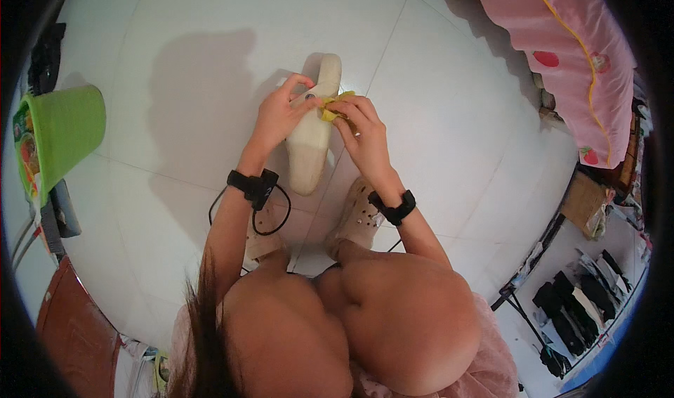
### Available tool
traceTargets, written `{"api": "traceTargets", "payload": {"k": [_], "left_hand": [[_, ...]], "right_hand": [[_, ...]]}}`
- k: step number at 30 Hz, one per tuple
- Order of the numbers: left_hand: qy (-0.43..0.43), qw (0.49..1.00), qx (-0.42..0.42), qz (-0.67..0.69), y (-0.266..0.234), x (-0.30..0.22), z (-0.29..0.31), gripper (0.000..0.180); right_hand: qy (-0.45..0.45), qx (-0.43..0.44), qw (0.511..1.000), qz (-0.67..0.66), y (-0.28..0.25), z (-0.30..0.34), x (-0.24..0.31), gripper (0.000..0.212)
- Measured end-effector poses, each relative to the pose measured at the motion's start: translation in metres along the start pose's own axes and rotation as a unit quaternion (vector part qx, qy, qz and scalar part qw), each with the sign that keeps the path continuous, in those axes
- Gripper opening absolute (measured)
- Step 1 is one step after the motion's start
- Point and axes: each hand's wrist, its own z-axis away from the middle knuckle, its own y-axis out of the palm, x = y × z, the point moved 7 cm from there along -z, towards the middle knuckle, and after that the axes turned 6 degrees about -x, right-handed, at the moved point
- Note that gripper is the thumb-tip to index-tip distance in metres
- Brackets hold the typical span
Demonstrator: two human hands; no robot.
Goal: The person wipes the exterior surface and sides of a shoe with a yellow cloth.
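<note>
A long cream shoe (307,160) is tilted on its side just above or on the floor in front of me; which, I cannot tell. My left hand (278,117) grips it by the upper from the left, index finger and thumb curled near a round dark stud. From the other side, my right hand (368,139) pinches a crumpled yellow cloth (328,113) against the shoe's edge, close to the left thumb. The right fingertips partly hide the cloth. Both wrists wear black bands, and a cable loops from the left one.
Pale tiles (449,166) surround the shoe. Beige clogs (357,212) are on my feet below it. A green bin (70,134) stands at the left. Pink fabric (562,18) hangs at the upper right. Dark items sit on a rack (579,303) at the lower right.
</note>
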Motion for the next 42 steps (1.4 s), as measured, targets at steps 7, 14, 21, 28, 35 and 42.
{"api": "traceTargets", "payload": {"k": [7, 14, 21, 28, 35, 42], "left_hand": [[0.114, 0.900, 0.005, -0.421, 0.013, -0.047, 0.046, 0.088], [0.136, 0.927, -0.056, -0.346, 0.029, -0.040, 0.058, 0.090], [0.094, 0.937, -0.050, -0.334, 0.023, -0.026, 0.052, 0.083], [0.115, 0.932, -0.060, -0.338, 0.025, -0.034, 0.053, 0.080], [0.098, 0.937, -0.045, -0.333, 0.032, -0.034, 0.052, 0.079], [0.083, 0.930, -0.048, -0.356, 0.027, -0.034, 0.049, 0.077]], "right_hand": [[-0.048, 0.007, 0.999, 0.013, 0.009, 0.007, -0.002, 0.019], [-0.071, 0.004, 0.996, 0.052, 0.006, -0.027, -0.001, 0.017], [-0.007, 0.006, 1.000, 0.001, 0.011, -0.008, -0.010, 0.015], [0.016, -0.001, 1.000, -0.006, 0.013, -0.029, -0.009, 0.015], [-0.079, 0.030, 0.995, 0.048, 0.004, -0.007, 0.001, 0.014], [0.040, -0.004, 0.999, -0.011, 0.010, -0.001, -0.008, 0.011]]}}
